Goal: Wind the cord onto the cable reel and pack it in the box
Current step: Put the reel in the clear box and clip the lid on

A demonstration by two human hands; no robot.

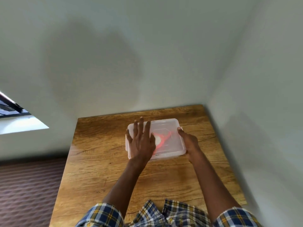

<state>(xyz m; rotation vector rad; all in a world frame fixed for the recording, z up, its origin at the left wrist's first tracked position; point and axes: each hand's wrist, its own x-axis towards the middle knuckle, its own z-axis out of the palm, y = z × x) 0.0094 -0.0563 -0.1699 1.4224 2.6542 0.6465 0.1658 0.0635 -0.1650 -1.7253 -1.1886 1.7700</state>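
Observation:
A clear plastic box (170, 128) with its lid on sits at the far middle of the wooden table (98, 161). Through the lid a red cord on a white reel (161, 138) shows dimly. My left hand (141, 140) lies flat on the left half of the lid, fingers spread. My right hand (190, 141) grips the box's right edge, thumb on the lid rim.
The table stands in a corner, with pale walls behind it and to its right. A dark patterned carpet (27, 190) lies off the table's left edge, and a window (14, 112) is at far left.

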